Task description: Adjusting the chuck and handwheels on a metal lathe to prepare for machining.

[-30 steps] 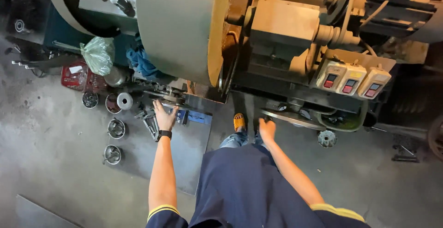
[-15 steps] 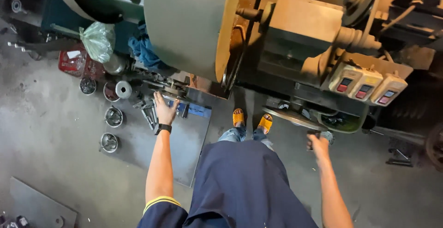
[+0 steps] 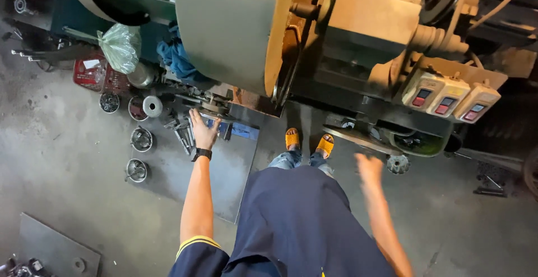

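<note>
My left hand (image 3: 203, 131), with a black watch on the wrist, lies palm down on a heap of metal parts (image 3: 185, 125). The heap sits at the far edge of a grey steel plate (image 3: 224, 167), just under a big grey machine drum (image 3: 224, 30). Nothing shows in its grip. My right hand (image 3: 369, 167) hangs blurred in the air to the right of my body, fingers loose and holding nothing. It is above the concrete floor, near a small gear (image 3: 398, 165). My feet in orange sandals (image 3: 307, 141) stand close to the machine base.
Three switch boxes with red buttons (image 3: 448, 97) sit on the machine at the right. Several small metal bowls (image 3: 140, 139) stand on the floor at the left, near a green plastic bag (image 3: 120, 47), a blue cloth (image 3: 176, 58) and a red box (image 3: 89, 72). Another steel plate (image 3: 50, 249) lies at bottom left.
My right hand has left the machine base by my feet and swung out to the right and back toward my body. The left hand has stayed on the metal parts.
</note>
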